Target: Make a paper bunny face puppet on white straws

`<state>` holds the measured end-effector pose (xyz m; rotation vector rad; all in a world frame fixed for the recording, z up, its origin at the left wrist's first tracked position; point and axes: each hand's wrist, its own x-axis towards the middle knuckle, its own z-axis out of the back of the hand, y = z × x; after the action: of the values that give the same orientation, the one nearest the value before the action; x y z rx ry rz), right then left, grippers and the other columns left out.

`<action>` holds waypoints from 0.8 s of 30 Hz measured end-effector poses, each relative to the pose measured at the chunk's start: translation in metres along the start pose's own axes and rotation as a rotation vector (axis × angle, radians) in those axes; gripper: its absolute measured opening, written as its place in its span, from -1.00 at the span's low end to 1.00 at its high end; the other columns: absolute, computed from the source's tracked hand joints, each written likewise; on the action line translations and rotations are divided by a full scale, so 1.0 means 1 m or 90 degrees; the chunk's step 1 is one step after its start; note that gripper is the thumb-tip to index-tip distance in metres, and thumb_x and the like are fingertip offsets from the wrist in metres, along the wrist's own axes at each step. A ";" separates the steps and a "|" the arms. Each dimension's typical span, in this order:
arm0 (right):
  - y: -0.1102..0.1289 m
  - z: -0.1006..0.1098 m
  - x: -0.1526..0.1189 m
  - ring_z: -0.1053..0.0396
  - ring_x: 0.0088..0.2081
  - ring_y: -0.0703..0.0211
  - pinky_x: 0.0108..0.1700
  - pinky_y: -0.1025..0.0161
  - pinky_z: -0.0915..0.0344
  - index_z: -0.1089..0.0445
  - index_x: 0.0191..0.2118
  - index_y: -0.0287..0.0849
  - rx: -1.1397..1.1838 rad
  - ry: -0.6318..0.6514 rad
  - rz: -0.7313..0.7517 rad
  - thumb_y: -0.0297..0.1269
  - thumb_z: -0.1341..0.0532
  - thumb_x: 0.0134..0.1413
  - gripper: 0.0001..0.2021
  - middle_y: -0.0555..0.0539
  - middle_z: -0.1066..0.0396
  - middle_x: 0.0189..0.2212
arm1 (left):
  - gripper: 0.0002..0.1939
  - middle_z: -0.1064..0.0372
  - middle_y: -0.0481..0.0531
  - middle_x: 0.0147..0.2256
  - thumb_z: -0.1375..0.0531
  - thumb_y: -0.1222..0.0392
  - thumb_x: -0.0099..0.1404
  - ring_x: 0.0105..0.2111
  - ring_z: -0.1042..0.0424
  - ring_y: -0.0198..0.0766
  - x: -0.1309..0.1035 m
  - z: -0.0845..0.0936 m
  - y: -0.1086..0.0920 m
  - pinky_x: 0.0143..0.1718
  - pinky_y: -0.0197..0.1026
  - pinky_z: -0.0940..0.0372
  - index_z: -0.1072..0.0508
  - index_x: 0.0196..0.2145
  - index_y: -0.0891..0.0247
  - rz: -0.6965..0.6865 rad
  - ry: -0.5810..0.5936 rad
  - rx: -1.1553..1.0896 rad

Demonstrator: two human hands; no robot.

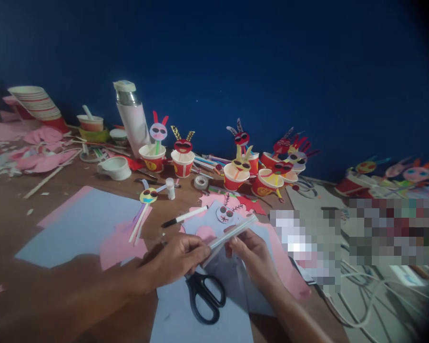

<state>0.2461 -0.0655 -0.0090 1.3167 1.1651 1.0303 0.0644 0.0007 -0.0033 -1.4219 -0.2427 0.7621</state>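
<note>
Between my hands are thin pale straws, two or so side by side, slanting up to the right (232,232). My left hand (184,255) pinches their lower left end, and my right hand (248,250) closes round them farther right. Just beyond lies a white paper face (226,214) with dark glasses and drawn antennae. Below my hands, black-handled scissors (209,297) rest on white paper (200,328); their blades are hidden. To the left are a white marker with a black end (186,216) and a yellow paper face (148,195) on straws.
Red-and-white paper cups (236,178) carrying paper faces line the back. A white-bodied flask (133,121), a stack of cups (39,107) and pink scraps (50,157) stand or lie at the left. A tape roll (200,182) lies mid-table. Cables (364,305) run along the right.
</note>
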 end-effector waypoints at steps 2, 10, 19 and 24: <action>0.001 -0.001 -0.001 -0.23 -0.55 0.31 -0.46 0.35 -0.17 -0.35 -0.40 -0.22 -0.040 -0.028 -0.003 -0.08 -0.19 0.02 -0.73 0.05 -0.28 -0.63 | -0.63 -0.09 -0.15 -0.67 -0.01 -0.01 0.26 -0.63 -0.08 -0.45 -0.001 -0.002 0.002 -0.61 -0.37 0.04 -0.29 -0.54 0.32 -0.002 0.016 0.026; 0.007 -0.002 -0.004 -0.18 -0.61 0.34 -0.51 0.36 -0.12 -0.25 -0.53 -0.21 -0.109 0.049 -0.065 -0.01 -0.16 0.03 -0.65 0.07 -0.24 -0.69 | -0.71 -0.03 -0.15 -0.57 -0.02 0.07 0.26 -0.54 -0.03 -0.43 -0.009 -0.006 -0.003 -0.53 -0.36 0.01 -0.29 -0.51 0.31 -0.034 0.066 0.082; 0.003 -0.005 -0.002 -0.22 -0.60 0.35 -0.50 0.37 -0.17 -0.25 -0.51 -0.22 -0.056 0.065 -0.051 0.00 -0.09 0.09 -0.64 0.07 -0.25 -0.64 | -0.74 -0.09 -0.12 -0.53 -0.03 0.06 0.26 -0.53 -0.07 -0.42 -0.008 -0.009 0.004 -0.53 -0.37 -0.04 -0.35 -0.34 0.32 0.012 0.071 0.005; 0.005 -0.004 -0.002 -0.23 -0.59 0.35 -0.51 0.38 -0.19 -0.24 -0.54 -0.21 -0.098 0.042 -0.039 -0.03 -0.11 0.08 -0.65 0.07 -0.24 -0.66 | -0.76 -0.19 -0.11 -0.49 -0.04 0.13 0.25 -0.50 -0.12 -0.40 -0.011 -0.009 -0.007 -0.47 -0.36 -0.10 -0.37 -0.22 0.29 0.000 0.088 0.071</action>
<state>0.2427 -0.0670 -0.0032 1.1275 1.1437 1.1030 0.0639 -0.0122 0.0051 -1.3618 -0.0919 0.6651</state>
